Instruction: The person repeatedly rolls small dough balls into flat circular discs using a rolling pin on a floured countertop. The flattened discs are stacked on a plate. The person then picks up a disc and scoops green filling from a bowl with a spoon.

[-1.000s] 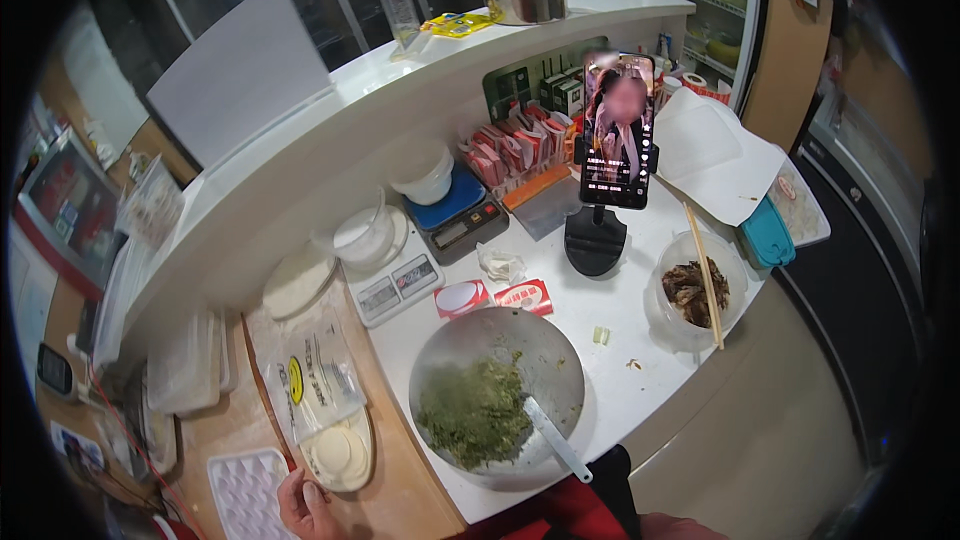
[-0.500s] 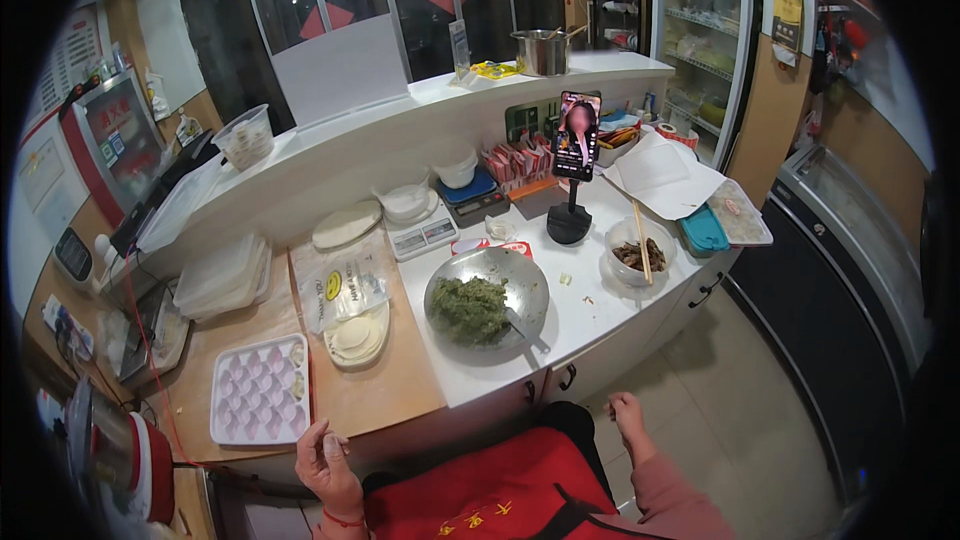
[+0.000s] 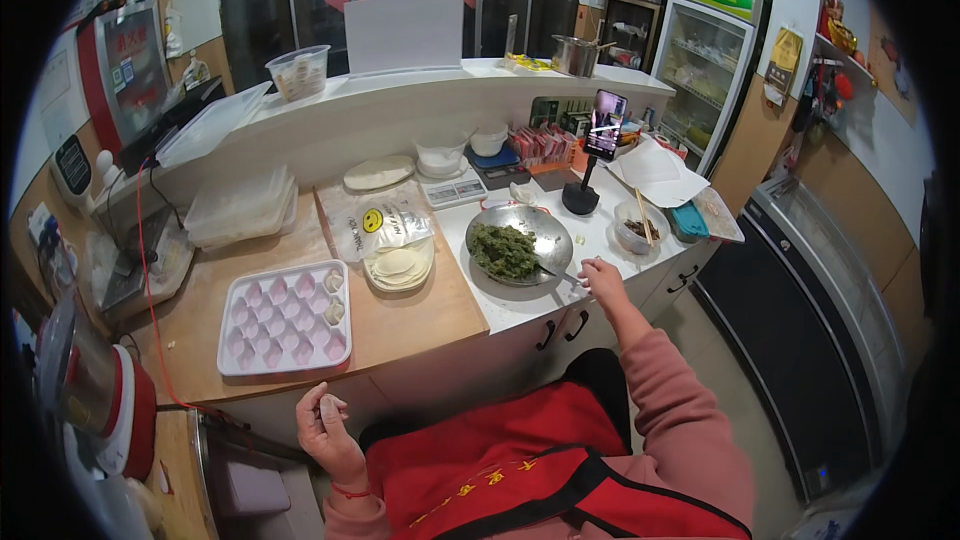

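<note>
My right hand (image 3: 604, 280) reaches to the rim of a steel bowl (image 3: 560, 236), fingers closed at the end of a flat metal utensil handle (image 3: 556, 271). The utensil's other end is hidden in a mound of chopped green filling (image 3: 503, 251). Near the counter's front edge hangs my left hand (image 3: 324, 420), its floury fingers curled in with nothing seen in them. A white tray with pinkish hollows (image 3: 285, 365) lies just beyond it, holding dumplings (image 3: 334, 312) in its right column. Round dough wrappers (image 3: 400, 266) are stacked right of the tray, partly under a clear plastic bag (image 3: 372, 222).
A phone (image 3: 606, 124) on a stand rises behind the bowl. To its right sits a clear tub (image 3: 632, 238) with brown food and chopsticks. Further back are a kitchen scale (image 3: 455, 192) and plastic lids (image 3: 240, 205). A dark chest freezer (image 3: 790, 340) flanks the right side.
My right hand has moved forward from beside my lap to the utensil handle at the bowl. The left hand stays low, its fingers more curled. The whole view has shifted.
</note>
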Tool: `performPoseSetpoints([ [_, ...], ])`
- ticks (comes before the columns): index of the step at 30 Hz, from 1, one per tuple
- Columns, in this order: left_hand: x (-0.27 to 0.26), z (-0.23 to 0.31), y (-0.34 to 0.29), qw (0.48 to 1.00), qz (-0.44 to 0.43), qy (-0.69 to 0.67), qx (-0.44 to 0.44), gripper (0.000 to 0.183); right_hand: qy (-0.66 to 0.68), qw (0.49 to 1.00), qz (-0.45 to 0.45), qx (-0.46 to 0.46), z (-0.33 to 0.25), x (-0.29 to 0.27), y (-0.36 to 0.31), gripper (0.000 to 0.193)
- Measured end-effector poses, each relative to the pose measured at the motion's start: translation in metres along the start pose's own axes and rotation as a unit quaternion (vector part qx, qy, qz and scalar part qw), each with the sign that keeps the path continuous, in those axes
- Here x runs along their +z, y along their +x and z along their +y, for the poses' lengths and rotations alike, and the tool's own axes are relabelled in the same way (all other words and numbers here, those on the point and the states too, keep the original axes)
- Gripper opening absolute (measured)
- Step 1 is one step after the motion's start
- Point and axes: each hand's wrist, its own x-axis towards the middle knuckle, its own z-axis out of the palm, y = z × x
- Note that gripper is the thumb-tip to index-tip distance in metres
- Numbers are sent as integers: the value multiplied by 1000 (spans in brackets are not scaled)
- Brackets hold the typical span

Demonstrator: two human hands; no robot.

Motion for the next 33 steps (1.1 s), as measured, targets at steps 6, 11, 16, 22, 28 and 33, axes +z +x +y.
performPoseSetpoints([
  [6, -7, -2, -9, 999, 10, 41, -34, 20, -15, 997, -27, 67, -6, 22, 40, 29],
  [11, 19, -7, -23, 997, -5, 38, -63, 18, 41, 997, -14, 68, 6, 30, 58, 24],
  [16, 46, 0, -30, 995, -32, 64, -75, 16, 6, 1000, -23, 18, 4, 29, 63, 25],
  [22, 60, 7, -25, 994, -63, 58, -68, 17, 45, 994, -97, 38, -1, 23, 55, 29],
  [28, 58, 1, -10, 984, -90, 144, -58, 13, 33, 984, -176, 17, -10, 12, 42, 39],
  [33, 81, -25, 44, 920, -140, 334, 147, 9, 9, 991, -131, 14, -14, -2, 33, 48],
])
